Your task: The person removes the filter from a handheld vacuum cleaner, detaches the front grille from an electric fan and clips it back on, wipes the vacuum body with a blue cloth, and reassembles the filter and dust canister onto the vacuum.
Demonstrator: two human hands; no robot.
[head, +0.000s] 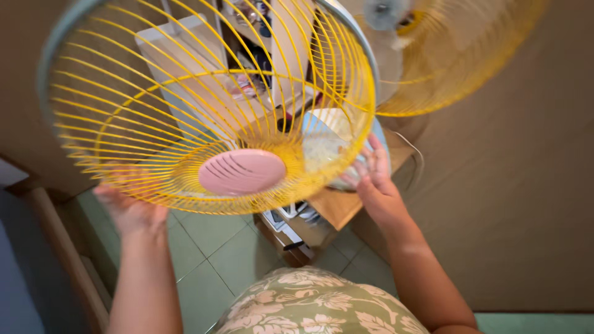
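The fingers of the left hand (130, 207) curl around the lower left edge of a yellow fan guard (210, 105), holding its rim tight. The fingers of the right hand (374, 179) hold the lower right edge of the same guard, with the fingertips poking through the wires.

The fan guard is up in the air between the two hands, tilted so its hollow side faces the camera. It is round like a big bowl, made of many thin yellow wires that run from the middle out to the rim. A yellow ring crosses the wires partway out. In the middle sits a pink round cap (242, 171) with a few curved grooves. The rim looks pale blue-grey — it is blurry.

Behind the guard, up on the right, is the rest of the fan (433, 55), with another yellow wire cage around it. Under the guard is a wooden worktop (337, 207), and a white shelf (185, 68) with small things shows through the wires. The floor (216, 253) is green tile. At the bottom is the person's flowered green clothing (315, 306).
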